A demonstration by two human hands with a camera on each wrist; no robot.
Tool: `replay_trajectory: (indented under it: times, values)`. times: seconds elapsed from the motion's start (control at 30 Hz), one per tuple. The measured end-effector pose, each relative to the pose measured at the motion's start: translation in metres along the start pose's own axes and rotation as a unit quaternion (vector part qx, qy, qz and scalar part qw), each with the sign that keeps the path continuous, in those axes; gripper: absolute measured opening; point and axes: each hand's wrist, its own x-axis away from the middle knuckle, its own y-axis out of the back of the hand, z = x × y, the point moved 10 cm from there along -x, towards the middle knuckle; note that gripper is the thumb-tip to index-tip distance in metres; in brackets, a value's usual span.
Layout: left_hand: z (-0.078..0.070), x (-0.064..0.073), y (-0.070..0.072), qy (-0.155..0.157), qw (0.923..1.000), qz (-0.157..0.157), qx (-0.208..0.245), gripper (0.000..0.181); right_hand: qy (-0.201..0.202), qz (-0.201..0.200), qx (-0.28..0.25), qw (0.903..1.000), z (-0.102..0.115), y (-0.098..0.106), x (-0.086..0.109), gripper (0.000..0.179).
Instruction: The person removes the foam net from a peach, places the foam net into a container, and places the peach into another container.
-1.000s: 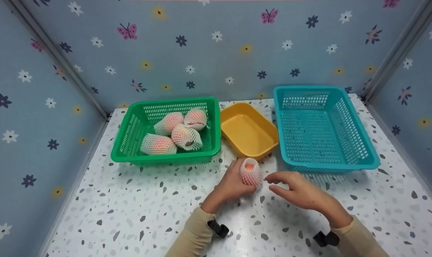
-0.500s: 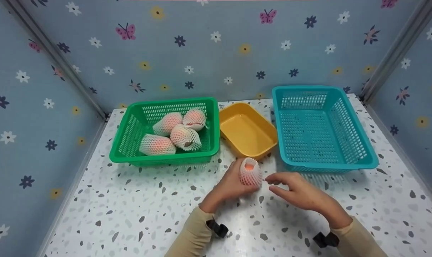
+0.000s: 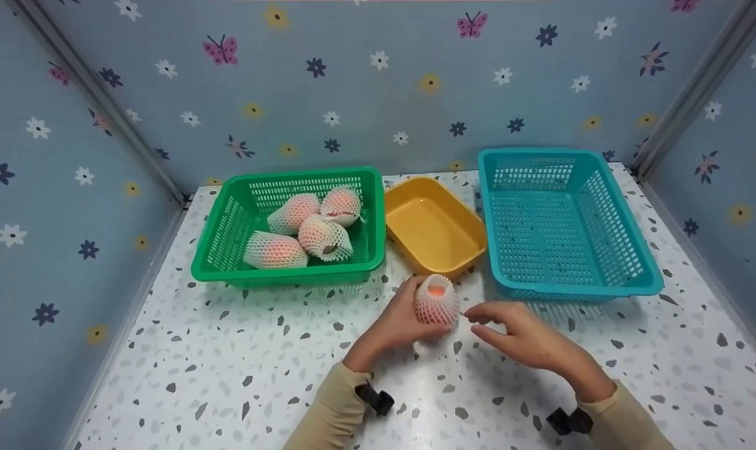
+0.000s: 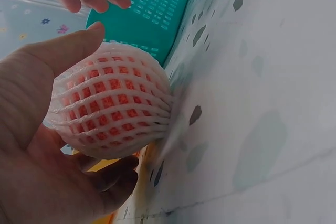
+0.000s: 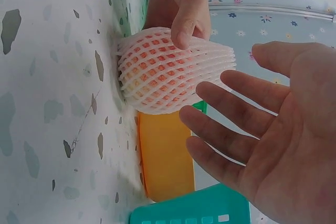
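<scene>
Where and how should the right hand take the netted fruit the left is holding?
I'd take the netted fruit by its bulging side, coming from the right. That side faces the right hand, while the left hand cups the opposite one. Better avoid the upper net collar: it stands open beyond the fruit and might slip.

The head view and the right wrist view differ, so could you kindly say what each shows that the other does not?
Only the head view shows four foam-netted fruits inside the green basket. Only the right wrist view shows the palm of the right hand. Both show the left hand holding another netted fruit, plus the yellow tray, turquoise basket and at least part of the green basket.
</scene>
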Motion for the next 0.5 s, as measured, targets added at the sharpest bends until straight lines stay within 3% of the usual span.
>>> replay_trajectory:
  times: [0.27,0.5]
  values:
    - [-0.004,0.015,0.017,-0.003,0.9993,-0.006,-0.037,0.096,0.015,-0.027,0.004,0.9995,0.003,0.005,0.001,0.021]
    - [-0.017,0.035,0.037,-0.011,0.9951,-0.029,-0.094,0.091,0.072,-0.120,0.042,0.9893,0.019,0.017,0.000,0.015]
